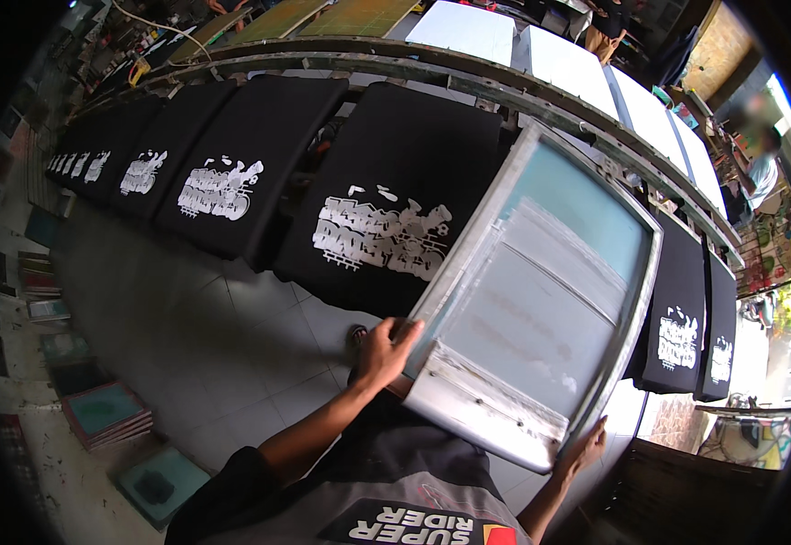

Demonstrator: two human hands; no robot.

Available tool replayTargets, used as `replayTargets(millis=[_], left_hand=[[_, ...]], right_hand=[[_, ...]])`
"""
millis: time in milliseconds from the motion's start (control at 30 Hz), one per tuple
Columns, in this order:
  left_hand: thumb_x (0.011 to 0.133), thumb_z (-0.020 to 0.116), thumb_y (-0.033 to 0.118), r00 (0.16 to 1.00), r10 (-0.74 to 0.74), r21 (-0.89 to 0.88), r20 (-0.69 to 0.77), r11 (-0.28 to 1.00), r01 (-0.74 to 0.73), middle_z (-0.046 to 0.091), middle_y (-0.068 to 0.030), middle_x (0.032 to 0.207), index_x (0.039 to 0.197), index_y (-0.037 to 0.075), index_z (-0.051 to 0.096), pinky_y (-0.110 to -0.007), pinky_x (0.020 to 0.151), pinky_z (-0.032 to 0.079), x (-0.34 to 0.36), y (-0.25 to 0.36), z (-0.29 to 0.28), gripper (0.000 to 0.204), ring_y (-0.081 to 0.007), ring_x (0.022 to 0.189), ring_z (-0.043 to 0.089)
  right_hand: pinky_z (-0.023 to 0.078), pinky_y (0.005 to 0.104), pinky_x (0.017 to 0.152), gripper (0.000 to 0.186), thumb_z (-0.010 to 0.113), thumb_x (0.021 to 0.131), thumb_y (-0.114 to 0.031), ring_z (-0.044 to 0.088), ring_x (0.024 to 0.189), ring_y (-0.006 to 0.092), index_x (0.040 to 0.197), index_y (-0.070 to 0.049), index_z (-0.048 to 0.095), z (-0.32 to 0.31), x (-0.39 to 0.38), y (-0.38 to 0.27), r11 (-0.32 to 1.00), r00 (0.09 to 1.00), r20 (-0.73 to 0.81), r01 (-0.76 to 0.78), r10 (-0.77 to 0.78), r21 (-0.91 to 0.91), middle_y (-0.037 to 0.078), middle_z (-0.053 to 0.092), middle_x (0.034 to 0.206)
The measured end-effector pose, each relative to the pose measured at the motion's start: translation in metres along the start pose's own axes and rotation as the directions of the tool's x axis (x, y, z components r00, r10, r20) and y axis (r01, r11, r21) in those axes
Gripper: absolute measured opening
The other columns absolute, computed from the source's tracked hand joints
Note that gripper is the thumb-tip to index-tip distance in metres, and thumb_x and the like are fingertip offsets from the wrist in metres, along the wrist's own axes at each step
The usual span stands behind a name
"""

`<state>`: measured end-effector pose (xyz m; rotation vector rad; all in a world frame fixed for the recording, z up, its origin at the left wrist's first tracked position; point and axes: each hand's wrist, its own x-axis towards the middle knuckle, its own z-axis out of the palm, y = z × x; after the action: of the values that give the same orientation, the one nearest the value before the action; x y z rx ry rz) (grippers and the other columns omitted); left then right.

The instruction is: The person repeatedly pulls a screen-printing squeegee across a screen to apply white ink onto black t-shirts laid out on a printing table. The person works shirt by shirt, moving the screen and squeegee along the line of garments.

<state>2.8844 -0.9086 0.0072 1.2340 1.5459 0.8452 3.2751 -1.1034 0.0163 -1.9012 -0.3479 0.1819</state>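
A silk-screen printing frame [479, 222] with a metal rim and pale blue-grey mesh is held tilted in front of my body. My left hand [390, 354] is closed on its near left edge, the thumb lying over the rim. On the right side, my right hand [586, 445] grips the lower right edge, its fingers partly hidden. A wide squeegee [486, 400] with a whitish, smeared surface lies inside the frame at the near end. Just beyond the left rim is a black shirt [423, 136] stretched on a board, bearing a white print [382, 232].
More black printed shirts [218, 163] line the long rail [395, 59] on both sides. White boards [464, 32] stand behind it. Stacked screens [109, 413] rest at lower left beside the tiled floor [259, 318]. People [759, 168] are in the background.
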Motion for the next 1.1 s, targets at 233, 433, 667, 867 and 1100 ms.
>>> replayTargets(millis=[233,433,667,867,1100], left_hand=[[0.101,0.071,0.055,0.998,0.006,0.061,0.07,0.998,-0.01,0.07,-0.0095,0.073,0.091,0.0,0.071,-0.037,0.066,0.052,-0.052,0.009,0.092,0.056,-0.0193,0.066,0.066],[0.099,0.075,0.051,0.997,-0.064,-0.003,-0.043,0.998,0.063,0.073,-0.0068,0.078,0.094,0.001,0.075,-0.035,0.067,0.052,-0.068,0.018,0.125,0.05,-0.0168,0.071,0.068],[0.101,0.074,0.046,0.986,-0.071,0.026,-0.153,0.997,0.076,0.077,-0.009,0.085,0.101,-0.002,0.078,-0.036,0.072,0.054,-0.033,0.013,0.138,0.049,-0.0167,0.077,0.071],[0.101,0.077,0.039,0.977,-0.024,-0.026,-0.21,0.999,0.019,0.075,-0.0077,0.082,0.099,-0.003,0.076,-0.034,0.072,0.053,-0.002,0.013,0.161,0.042,-0.0139,0.076,0.067],[0.101,0.077,0.04,0.974,-0.037,-0.006,-0.224,0.999,0.037,0.075,-0.0094,0.083,0.101,-0.005,0.077,-0.034,0.074,0.054,0.014,0.004,0.183,0.045,-0.0155,0.077,0.068]], right_hand=[[0.042,0.0307,0.06,0.053,0.063,0.108,-0.05,0.051,0.066,0.0116,0.088,-0.001,0.065,-0.078,0.057,0.05,0.995,0.992,-0.106,0.059,-0.067,-0.077,0.001,0.054,0.072],[0.054,0.0325,0.072,0.055,0.062,0.109,-0.048,0.068,0.083,0.0192,0.118,0.005,0.07,-0.096,0.122,0.085,0.996,0.999,0.035,0.028,-0.025,-0.08,0.015,0.073,0.1],[0.035,0.0304,0.062,0.057,0.062,0.11,-0.049,0.047,0.069,0.0085,0.091,0.005,0.069,-0.022,0.171,0.024,0.994,0.977,0.195,-0.072,0.088,-0.087,0.0,0.057,0.071],[0.027,0.0303,0.054,0.059,0.065,0.107,-0.052,0.038,0.059,0.006,0.094,0.005,0.073,0.028,0.22,0.023,0.99,0.983,0.185,0.006,0.02,-0.139,-0.004,0.051,0.063],[0.03,0.0286,0.058,0.063,0.067,0.105,-0.056,0.042,0.064,0.0064,0.099,0.006,0.074,0.042,0.248,0.015,0.983,0.986,0.165,0.01,0.021,-0.183,-0.001,0.055,0.067]])
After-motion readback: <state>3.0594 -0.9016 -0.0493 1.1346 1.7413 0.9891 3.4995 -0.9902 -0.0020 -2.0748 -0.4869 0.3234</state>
